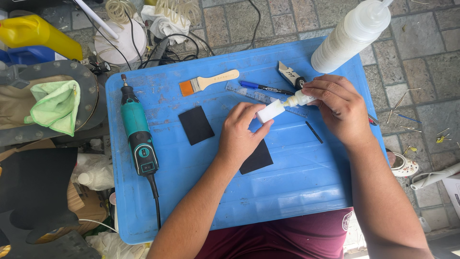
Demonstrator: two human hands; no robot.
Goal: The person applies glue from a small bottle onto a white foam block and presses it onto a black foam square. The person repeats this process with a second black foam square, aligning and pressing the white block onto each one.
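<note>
My left hand (pixel 239 134) grips the base of a small white bottle (pixel 282 106); I see my right hand (pixel 338 108) pinching its cap end. Its long axis runs left-to-right between them, above the blue tray (pixel 287 192).

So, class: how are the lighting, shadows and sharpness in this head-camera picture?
Head view: soft, even daylight; faint shadows under the left hand and right hand; mild sheen on the blue tray; small white bottle sharp; edges bend slightly, wide-angle.
</note>
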